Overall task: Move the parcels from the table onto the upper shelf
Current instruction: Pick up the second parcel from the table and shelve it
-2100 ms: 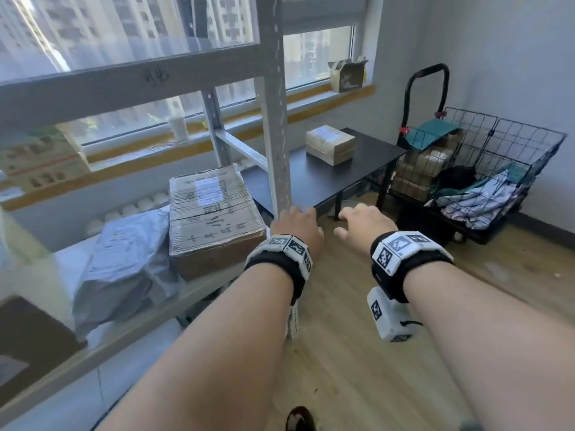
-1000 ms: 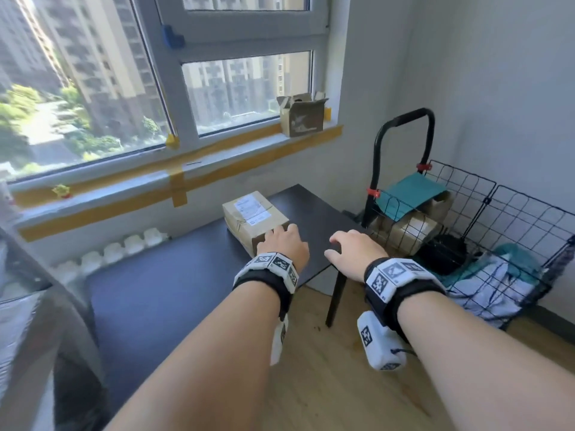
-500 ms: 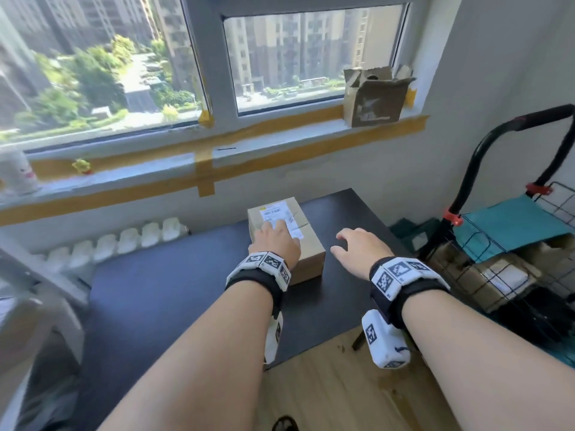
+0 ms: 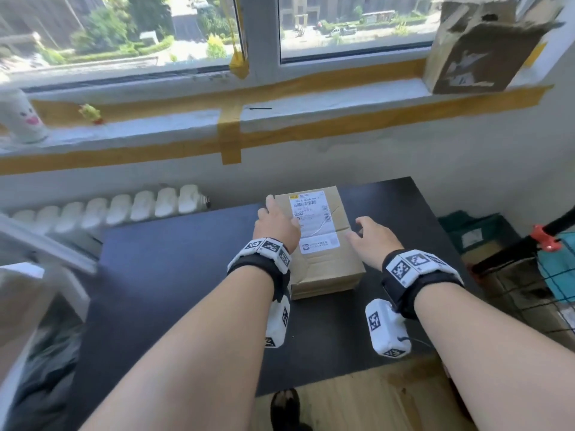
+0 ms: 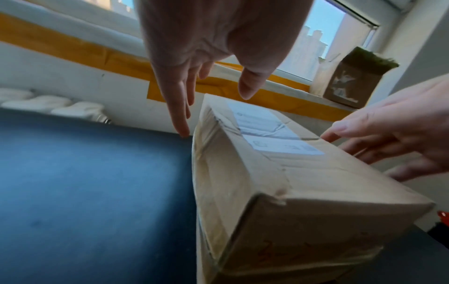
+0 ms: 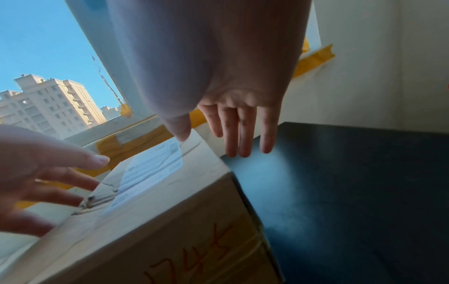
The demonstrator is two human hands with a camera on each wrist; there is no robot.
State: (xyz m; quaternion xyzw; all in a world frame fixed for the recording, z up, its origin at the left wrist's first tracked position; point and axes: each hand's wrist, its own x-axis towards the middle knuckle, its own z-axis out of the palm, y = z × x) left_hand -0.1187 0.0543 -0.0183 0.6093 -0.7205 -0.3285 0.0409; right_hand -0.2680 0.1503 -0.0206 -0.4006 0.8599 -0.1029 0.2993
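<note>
Parcel [image 4: 317,237] is a taped-up brown cardboard box with a white shipping label [image 4: 311,222] on top, sitting flat on the black table [image 4: 174,275] toward the far edge, near the wall under the window. My left hand [image 4: 275,225] is at its left side, fingers straight and pointing down along the edge, thumb hanging over the top, not gripping anything from what the left wrist view shows. My right hand [image 4: 371,241] is at the right side with fingers spread and relaxed, thumb just over the top edge, also holding nothing; can't tell if the fingertips actually touch the cardboard. Some orange handwriting on the near face of the box, can't read it. Torn-open cardboard box [image 4: 479,45] up on the windowsill [image 4: 311,101], yellow tape [image 4: 230,135] along the sill, and a wire cart [image 4: 529,275] off to my right.
</note>
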